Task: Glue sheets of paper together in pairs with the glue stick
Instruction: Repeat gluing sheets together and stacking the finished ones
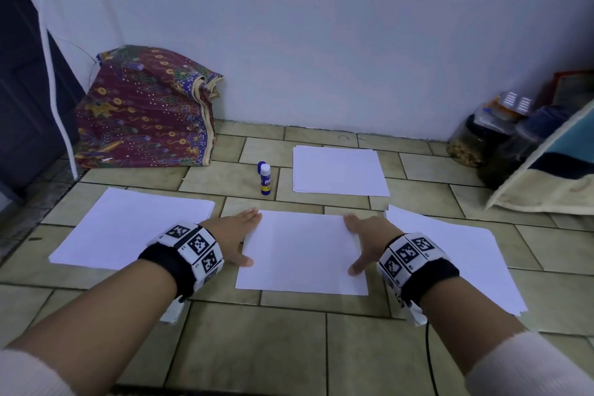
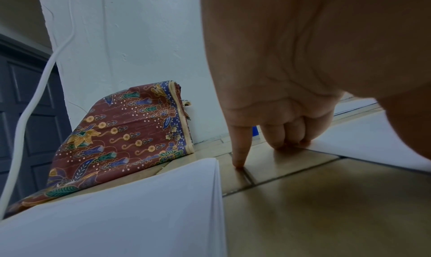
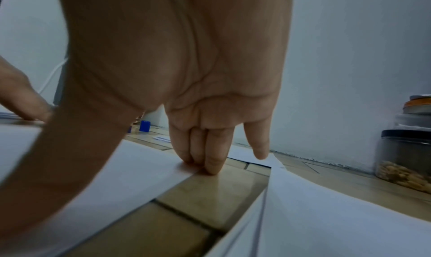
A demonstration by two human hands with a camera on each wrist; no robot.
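Flat left hand [image 1: 232, 232] and right hand [image 1: 368, 236] apparently press the middle sheet's [image 1: 302, 254] side edges.

We find ourselves in a home, on the floor [image 1: 289, 347] of a lived-in room: beige tiles meet a plain painted wall [image 1: 321, 26]. A folded batik cloth [image 1: 144, 112] sits in the corner beside a dark panelled door [image 1: 22, 90], and lidded food jars [image 1: 475, 138] stand next to a cushion [image 1: 546, 180].
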